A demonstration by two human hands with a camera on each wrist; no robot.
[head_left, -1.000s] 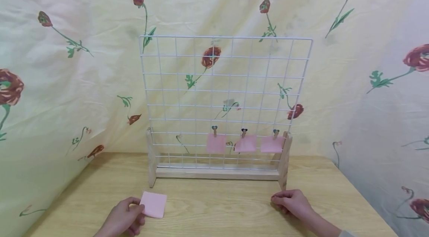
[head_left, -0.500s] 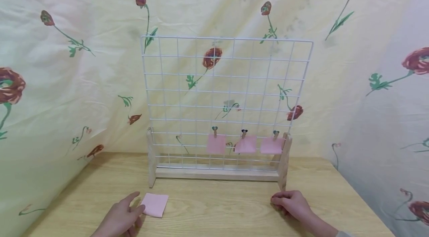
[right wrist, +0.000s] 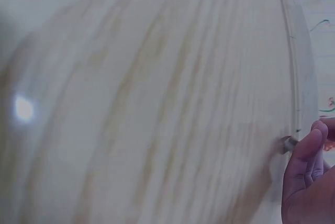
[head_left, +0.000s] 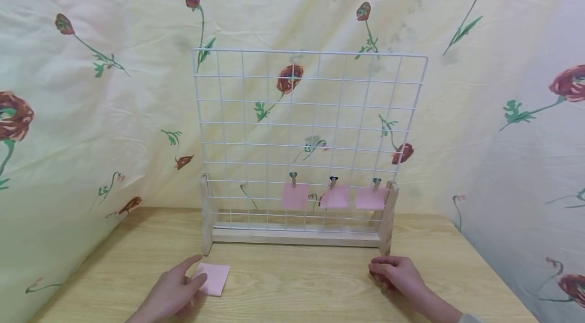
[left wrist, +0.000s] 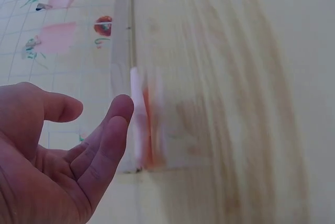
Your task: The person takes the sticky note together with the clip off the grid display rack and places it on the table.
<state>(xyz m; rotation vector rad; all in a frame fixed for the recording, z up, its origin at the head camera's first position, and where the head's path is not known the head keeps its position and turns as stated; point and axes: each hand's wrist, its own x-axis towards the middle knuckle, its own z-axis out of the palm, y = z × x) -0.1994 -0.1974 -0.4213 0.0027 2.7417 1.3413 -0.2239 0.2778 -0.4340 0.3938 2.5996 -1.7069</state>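
Note:
At the front left, a pink sticky note (head_left: 215,279) lies on the table. My left hand (head_left: 166,287) is beside it with thumb and fingers spread apart, one fingertip overlapping the note's left edge in the head view. In the left wrist view the fingertips are close to the note (left wrist: 138,122); whether they touch it, I cannot tell. My right hand (head_left: 399,278) rests low at the front right, thumb and fingertips pinched together. From those fingertips sticks out the end of a small clip (right wrist: 287,144) in the right wrist view; most of it is hidden by the hand (right wrist: 309,182).
A white wire grid (head_left: 313,104) stands upright on a wooden base (head_left: 297,236) across the middle of the table (head_left: 292,282). Three pink notes, such as the left one (head_left: 294,196), hang on its lower right by small clothespins (head_left: 333,182). Flowered cloth (head_left: 137,109) surrounds the table.
My left hand has let go of the pink note, and its fingers have spread and moved slightly right over the note's edge. My right hand has hardly moved.

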